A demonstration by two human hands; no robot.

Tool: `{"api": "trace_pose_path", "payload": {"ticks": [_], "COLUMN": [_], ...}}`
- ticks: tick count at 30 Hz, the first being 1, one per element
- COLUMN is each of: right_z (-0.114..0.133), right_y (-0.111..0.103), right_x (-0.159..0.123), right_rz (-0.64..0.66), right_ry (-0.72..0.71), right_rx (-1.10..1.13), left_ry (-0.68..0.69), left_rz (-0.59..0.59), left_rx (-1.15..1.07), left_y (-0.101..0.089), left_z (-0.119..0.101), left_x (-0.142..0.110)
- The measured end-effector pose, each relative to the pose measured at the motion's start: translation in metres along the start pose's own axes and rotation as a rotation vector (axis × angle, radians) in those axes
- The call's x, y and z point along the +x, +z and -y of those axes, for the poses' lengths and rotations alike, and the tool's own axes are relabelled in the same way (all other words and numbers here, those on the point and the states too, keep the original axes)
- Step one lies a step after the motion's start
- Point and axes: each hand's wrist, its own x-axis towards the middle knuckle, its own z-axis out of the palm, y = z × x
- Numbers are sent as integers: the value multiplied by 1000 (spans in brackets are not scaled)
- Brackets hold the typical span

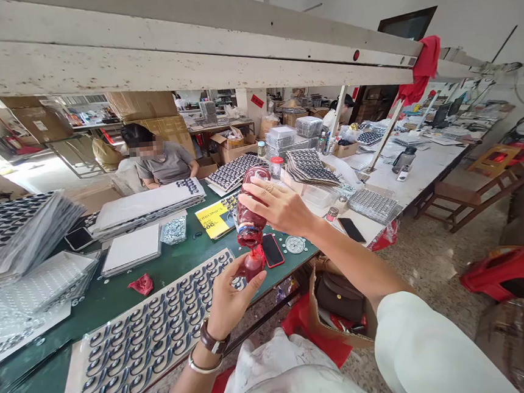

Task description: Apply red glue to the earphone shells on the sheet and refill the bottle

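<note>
My right hand point(274, 206) is wrapped round a large bottle point(248, 219) of dark red liquid, tipped with its mouth downward. Right below that mouth, my left hand point(234, 294) grips a small bottle point(254, 265) with red contents, held roughly upright. Bright red stuff shows at the small bottle's top, between the two. Whether the mouths touch I cannot tell. Under and beside my left hand lies a sheet of dark curled parts point(163, 327) in rows. A red-edged phone point(273, 250) lies just right of the small bottle.
The green table point(110, 295) carries a red cloth scrap point(141, 284), tweezers point(38, 366), a yellow printed card point(215, 219) and a tub of small parts point(174, 230). Stacked sheets point(22, 236) rise at left. A co-worker point(164, 159) sits opposite. A beam point(185, 50) crosses overhead.
</note>
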Motion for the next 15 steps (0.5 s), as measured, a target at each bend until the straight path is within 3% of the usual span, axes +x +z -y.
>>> {"api": "trace_pose_path", "payload": {"ticks": [15], "right_z": [4], "right_y": [8], "right_x": [-3], "right_rz": [22], "right_ry": [9], "right_rx": [86], "left_ry": [24], "left_rz": [-21], "left_rx": [12], "left_y": [-4], "left_z": [-2], "left_x": [1]}}
